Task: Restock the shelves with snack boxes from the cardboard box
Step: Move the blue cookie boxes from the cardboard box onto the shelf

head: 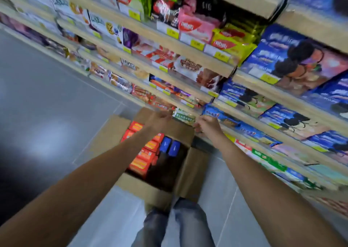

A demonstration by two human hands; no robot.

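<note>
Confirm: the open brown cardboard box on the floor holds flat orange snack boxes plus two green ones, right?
No: the head view shows two blue boxes, not green, beside the flat orange snack boxes in the open brown cardboard box.

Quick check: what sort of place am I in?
Most likely a shop aisle: tiered shelves packed with snack packs, yellow price tags on the shelf edges, and an open cardboard box of stock on the floor.
</note>
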